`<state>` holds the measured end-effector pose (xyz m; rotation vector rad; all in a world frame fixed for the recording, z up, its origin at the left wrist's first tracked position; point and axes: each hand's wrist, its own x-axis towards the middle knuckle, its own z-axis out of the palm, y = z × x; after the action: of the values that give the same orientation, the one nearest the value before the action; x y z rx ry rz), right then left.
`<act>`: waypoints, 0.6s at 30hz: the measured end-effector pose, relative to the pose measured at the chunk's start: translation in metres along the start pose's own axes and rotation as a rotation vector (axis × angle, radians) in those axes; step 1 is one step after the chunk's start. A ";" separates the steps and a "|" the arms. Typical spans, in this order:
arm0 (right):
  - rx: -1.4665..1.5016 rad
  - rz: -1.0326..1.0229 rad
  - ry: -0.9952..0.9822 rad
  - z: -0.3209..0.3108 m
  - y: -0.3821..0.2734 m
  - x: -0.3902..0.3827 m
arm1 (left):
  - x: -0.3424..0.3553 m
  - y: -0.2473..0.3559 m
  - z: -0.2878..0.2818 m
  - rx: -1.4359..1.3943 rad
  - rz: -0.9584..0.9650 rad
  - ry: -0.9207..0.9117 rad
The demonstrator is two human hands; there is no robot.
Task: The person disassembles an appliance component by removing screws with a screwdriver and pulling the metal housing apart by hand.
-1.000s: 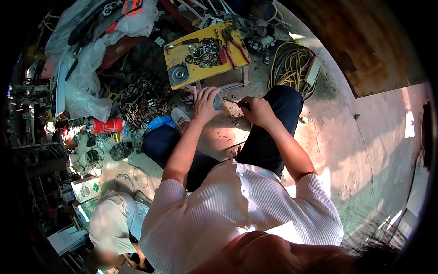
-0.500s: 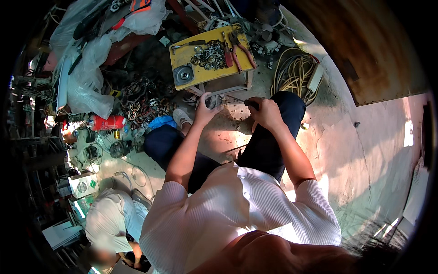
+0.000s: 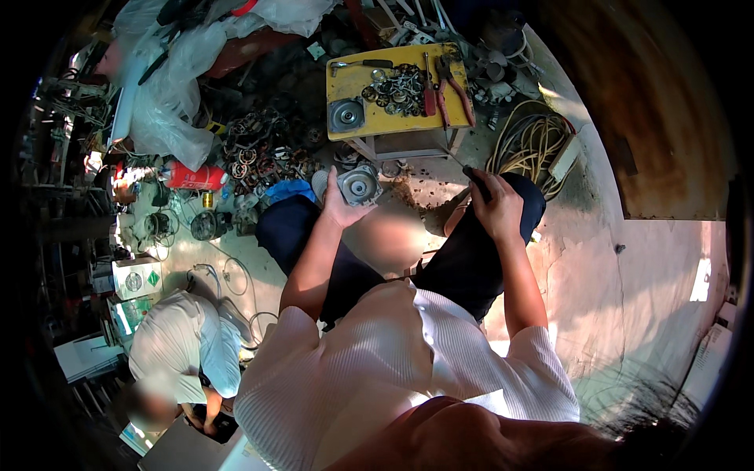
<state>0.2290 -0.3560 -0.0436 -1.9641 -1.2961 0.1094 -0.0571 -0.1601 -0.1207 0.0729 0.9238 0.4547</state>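
Note:
My left hand [image 3: 345, 208] is closed around the edge of a square grey metal motor end cover [image 3: 360, 187], its round centre facing up. In my right hand [image 3: 499, 208], above my right knee, is a screwdriver [image 3: 475, 177] with a dark handle and a thin shaft pointing toward the stool. The tool and the cover are apart. Beyond both hands stands a small yellow-topped stool [image 3: 345, 85]. On it lie a similar metal cover [image 3: 346, 115], a heap of small metal parts [image 3: 397, 89], a red-handled screwdriver [image 3: 430, 100], red-handled pliers [image 3: 463, 102] and a dark-handled tool [image 3: 375, 63].
Coiled yellow cable [image 3: 514, 145] lies right of the stool. Left are piled metal rings [image 3: 255, 145], a blue bag [image 3: 294, 191], a red cylinder [image 3: 195, 176] and plastic sheeting [image 3: 169, 102]. Another person [image 3: 177, 341] bends over at lower left. A rusty brown panel [image 3: 652, 110] stands upper right.
My left hand has turned, bringing the cover's round face into view. My right hand has drawn away to the right with the screwdriver. The whole view has shifted somewhat.

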 end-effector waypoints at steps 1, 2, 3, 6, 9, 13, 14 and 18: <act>0.006 -0.021 -0.005 -0.004 0.001 -0.001 | -0.003 -0.001 0.003 0.039 0.026 -0.003; 0.011 -0.042 -0.010 -0.007 0.002 -0.002 | -0.007 -0.002 0.005 0.077 0.052 -0.005; 0.018 -0.048 -0.011 -0.010 0.003 -0.004 | -0.011 -0.003 0.008 0.116 0.077 -0.007; 0.066 -0.102 0.012 -0.017 0.007 -0.007 | -0.034 0.034 0.009 0.116 0.118 -0.235; 0.043 -0.135 -0.025 -0.017 0.009 -0.007 | -0.043 0.072 0.042 0.137 0.196 -0.251; -0.090 -0.241 -0.014 -0.008 0.011 -0.005 | -0.012 0.133 0.105 0.417 0.370 -0.147; -0.079 -0.248 -0.014 -0.006 0.007 -0.004 | 0.010 0.156 0.102 0.501 0.434 -0.060; -0.110 -0.246 -0.023 -0.003 0.005 -0.003 | 0.077 0.203 0.128 0.627 0.524 0.033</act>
<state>0.2329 -0.3610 -0.0450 -1.8811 -1.5771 -0.0612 0.0128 0.0719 -0.0497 0.8958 1.0520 0.6328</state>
